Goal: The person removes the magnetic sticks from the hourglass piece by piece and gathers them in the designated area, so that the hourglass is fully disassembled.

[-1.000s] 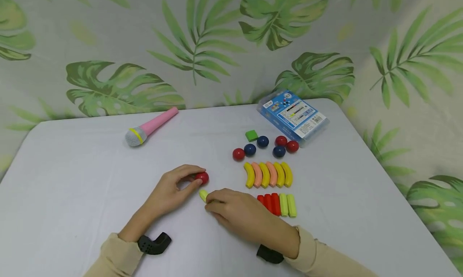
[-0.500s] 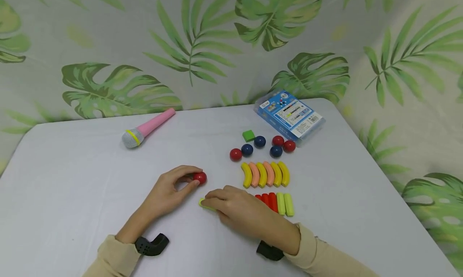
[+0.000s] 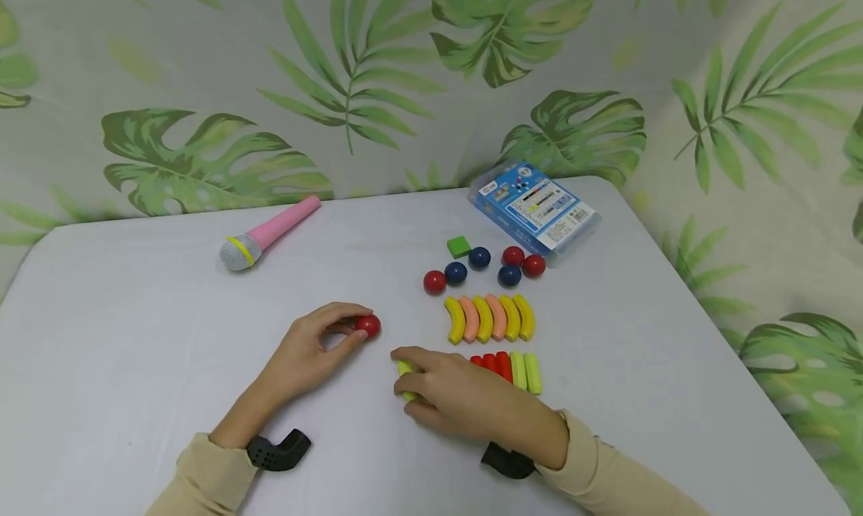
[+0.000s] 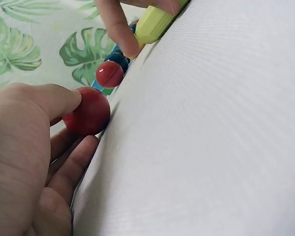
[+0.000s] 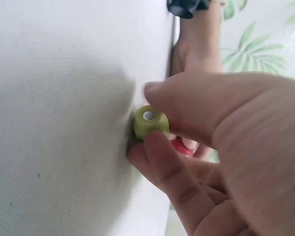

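Observation:
Thumb and fingers of my left hand [image 3: 303, 359] hold a red ball [image 3: 368, 326] on the white table; the left wrist view shows the same ball [image 4: 91, 115] low against the cloth. To its right, my right hand [image 3: 465, 392] holds a lime-green magnetic stick [image 3: 404, 368] among its thumb and fingers, mostly covered by them in the head view. In the right wrist view the stick [image 5: 143, 127] turns a round silvery end to the camera, with the thumb above and fingertips below. A small gap parts the stick from the red ball.
Beside the right hand lie red sticks [image 3: 503, 367] and lime sticks [image 3: 533, 374]. Behind them are yellow and orange curved pieces [image 3: 483, 319], several red and blue balls [image 3: 455, 273], a green square piece [image 3: 458, 247] and a blue box [image 3: 535, 209]. A pink microphone [image 3: 270, 235] lies back left.
My right hand has drawn the lime-green stick rightward, away from the red ball, and turned it; its fingers are more spread. My left hand keeps holding the ball. The head view has shifted slightly.

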`<state>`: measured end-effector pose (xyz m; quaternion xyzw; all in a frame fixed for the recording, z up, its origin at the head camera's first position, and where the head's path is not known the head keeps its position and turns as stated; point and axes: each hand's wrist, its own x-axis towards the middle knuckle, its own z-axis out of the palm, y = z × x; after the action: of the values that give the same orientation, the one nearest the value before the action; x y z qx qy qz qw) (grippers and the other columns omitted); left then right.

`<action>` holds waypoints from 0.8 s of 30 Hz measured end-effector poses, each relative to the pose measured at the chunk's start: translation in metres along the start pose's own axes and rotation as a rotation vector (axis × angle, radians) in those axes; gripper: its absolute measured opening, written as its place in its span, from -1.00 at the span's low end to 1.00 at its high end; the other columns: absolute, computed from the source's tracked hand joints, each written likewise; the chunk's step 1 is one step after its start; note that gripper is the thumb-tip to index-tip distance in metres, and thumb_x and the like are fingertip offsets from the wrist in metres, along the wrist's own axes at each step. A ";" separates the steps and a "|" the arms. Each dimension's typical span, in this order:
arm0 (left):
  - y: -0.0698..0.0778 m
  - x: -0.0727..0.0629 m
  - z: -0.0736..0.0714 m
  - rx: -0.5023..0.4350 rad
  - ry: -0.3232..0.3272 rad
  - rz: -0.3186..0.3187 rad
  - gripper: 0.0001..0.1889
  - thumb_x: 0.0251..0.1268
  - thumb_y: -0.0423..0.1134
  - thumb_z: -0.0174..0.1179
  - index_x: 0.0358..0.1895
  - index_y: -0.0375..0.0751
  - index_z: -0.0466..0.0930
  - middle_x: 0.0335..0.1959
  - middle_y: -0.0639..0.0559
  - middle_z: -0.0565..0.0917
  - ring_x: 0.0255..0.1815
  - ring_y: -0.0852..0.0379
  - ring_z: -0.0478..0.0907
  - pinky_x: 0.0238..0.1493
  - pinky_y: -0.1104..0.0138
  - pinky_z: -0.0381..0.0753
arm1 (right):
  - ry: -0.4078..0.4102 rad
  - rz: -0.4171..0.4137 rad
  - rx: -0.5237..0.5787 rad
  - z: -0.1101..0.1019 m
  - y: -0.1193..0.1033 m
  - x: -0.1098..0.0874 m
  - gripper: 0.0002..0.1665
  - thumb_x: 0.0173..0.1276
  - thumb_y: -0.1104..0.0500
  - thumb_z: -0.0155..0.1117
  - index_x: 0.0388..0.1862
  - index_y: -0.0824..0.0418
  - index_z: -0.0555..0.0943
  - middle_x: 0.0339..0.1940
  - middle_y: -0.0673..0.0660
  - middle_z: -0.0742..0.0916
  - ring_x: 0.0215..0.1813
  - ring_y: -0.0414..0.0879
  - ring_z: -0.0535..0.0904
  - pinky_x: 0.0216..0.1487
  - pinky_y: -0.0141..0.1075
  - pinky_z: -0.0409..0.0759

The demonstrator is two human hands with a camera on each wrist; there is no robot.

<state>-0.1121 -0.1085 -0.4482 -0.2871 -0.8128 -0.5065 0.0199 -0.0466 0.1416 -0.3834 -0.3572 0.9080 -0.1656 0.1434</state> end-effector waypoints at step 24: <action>-0.001 0.001 -0.004 0.019 -0.025 -0.030 -0.63 0.32 -0.36 0.40 0.16 -0.05 0.67 0.08 0.09 0.72 -0.12 0.25 0.72 0.05 0.44 0.66 | 0.462 0.144 0.293 -0.017 0.097 -0.124 -0.29 0.08 0.35 0.66 0.24 0.14 0.62 0.22 0.02 0.66 0.21 -0.26 0.59 0.17 -0.38 0.66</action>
<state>-0.1144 -0.1123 -0.4471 -0.2810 -0.8218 -0.4956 0.0051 -0.0241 0.2979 -0.3894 -0.2200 0.9061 -0.3614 -0.0058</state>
